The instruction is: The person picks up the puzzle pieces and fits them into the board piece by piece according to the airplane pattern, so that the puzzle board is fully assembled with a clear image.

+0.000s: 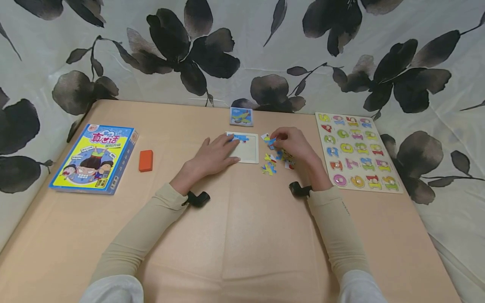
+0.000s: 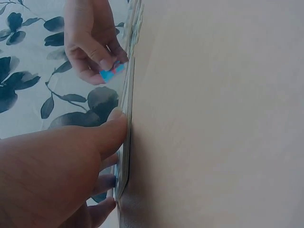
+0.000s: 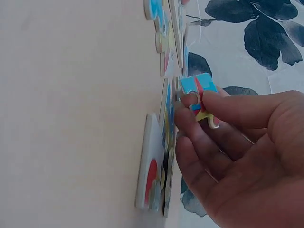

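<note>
- The held puzzle piece (image 3: 199, 88) is pinched between thumb and fingers of my right hand (image 1: 297, 145), raised off the table (image 1: 227, 231)
- My left hand (image 1: 216, 155) grasps nothing; its fingers lie fairly straight across the left side of the white tray (image 1: 248, 156), touching it
- The relation that counts, I judge, is a sideways one: the tray lies to the left of the held puzzle piece, near it but apart, so any placing calls for a leftward carry
- The tray is nearly square, its slightly longer axis running left to right; my left hand is the nearer one to it, while my right hand is over the loose pieces (image 1: 269, 169) just beside its right edge
- I cannot make out for sure which way the held puzzle piece's long axis points
- From the head view I see a blue strip of puzzle (image 1: 241, 137) along the tray's far edge, which neither wrist view shows clearly
- The right wrist view gives me the held puzzle piece's face, blue with red and yellow and a pale knob, largely hidden by my fingers from above
- The left wrist view shows the tray edge-on, my thumb (image 2: 114, 126) against it
</note>
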Demonstrator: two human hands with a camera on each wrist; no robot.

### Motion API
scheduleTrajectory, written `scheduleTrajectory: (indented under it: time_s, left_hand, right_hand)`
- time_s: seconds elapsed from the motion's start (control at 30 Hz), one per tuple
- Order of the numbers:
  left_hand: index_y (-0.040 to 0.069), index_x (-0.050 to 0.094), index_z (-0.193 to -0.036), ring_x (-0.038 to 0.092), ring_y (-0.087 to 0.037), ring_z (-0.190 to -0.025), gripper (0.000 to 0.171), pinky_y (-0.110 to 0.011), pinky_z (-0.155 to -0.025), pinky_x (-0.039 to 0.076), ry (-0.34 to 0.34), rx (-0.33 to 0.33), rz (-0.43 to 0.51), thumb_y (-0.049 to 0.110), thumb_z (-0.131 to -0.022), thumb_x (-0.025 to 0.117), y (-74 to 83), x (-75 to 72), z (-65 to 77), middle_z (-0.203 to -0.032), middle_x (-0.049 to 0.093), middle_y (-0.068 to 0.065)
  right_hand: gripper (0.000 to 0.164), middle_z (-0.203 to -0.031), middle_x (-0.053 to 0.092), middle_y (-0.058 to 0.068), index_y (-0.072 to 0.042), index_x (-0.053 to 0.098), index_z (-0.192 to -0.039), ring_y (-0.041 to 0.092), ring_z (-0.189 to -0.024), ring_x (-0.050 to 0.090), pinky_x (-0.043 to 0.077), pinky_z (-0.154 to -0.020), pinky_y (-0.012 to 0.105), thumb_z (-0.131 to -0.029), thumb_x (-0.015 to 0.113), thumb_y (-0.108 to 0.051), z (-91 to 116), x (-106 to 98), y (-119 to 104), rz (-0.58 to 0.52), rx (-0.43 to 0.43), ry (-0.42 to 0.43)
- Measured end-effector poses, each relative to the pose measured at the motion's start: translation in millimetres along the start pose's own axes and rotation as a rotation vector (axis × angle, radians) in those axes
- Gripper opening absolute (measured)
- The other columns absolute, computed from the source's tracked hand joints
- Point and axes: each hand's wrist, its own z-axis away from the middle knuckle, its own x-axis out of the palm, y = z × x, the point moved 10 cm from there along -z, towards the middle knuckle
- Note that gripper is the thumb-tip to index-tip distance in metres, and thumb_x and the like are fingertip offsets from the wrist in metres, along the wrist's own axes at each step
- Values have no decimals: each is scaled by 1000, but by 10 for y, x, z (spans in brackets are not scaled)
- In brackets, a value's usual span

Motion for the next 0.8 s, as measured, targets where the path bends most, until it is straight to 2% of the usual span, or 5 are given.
scheduleTrajectory:
  time_s: [0.07, 0.3, 0.43, 0.53, 0.8]
  left_hand:
    - [18, 33, -157, 19, -31, -154, 66, -68, -117, 19, -1, 3, 0, 52, -102, 46, -1, 2, 1, -164, 27, -9]
    - [18, 33, -156, 19, -32, -154, 65, -69, -116, 19, -1, 3, 6, 50, -102, 47, -15, 13, 5, -164, 27, -10]
    - [18, 32, -157, 18, -31, -155, 66, -69, -117, 19, -4, 1, 6, 52, -102, 46, -14, 20, 0, -164, 26, -9]
    - [19, 32, -157, 18, -31, -155, 66, -69, -117, 18, -7, 2, 1, 52, -102, 46, -11, 23, -3, -165, 26, -9]
    - [19, 31, -157, 17, -31, -155, 66, -69, -117, 18, -17, -3, -10, 52, -102, 46, -19, 26, -16, -165, 25, -9]
  right_hand:
    - [11, -93, 65, 11, -7, 71, -102, 24, -85, 56, 46, -73, 30, -92, 67, -8, -11, -3, -11, -26, 0, 14]
    - [8, -98, 65, 10, -5, 73, -95, 23, -88, 53, 43, -78, 32, -89, 70, -9, -63, 17, -125, -93, -25, 62]
    - [7, -90, 62, 10, -4, 71, -95, 23, -81, 53, 44, -70, 29, -90, 70, -9, -122, 81, -199, -91, -39, 77]
    - [9, -85, 61, 9, -4, 69, -98, 23, -77, 54, 45, -64, 27, -90, 70, -8, -163, 112, -245, -74, -37, 100]
    - [24, -89, 61, 10, -5, 72, -114, 22, -78, 58, 48, -64, 22, -91, 68, -7, -207, 177, -313, -52, -3, 127]
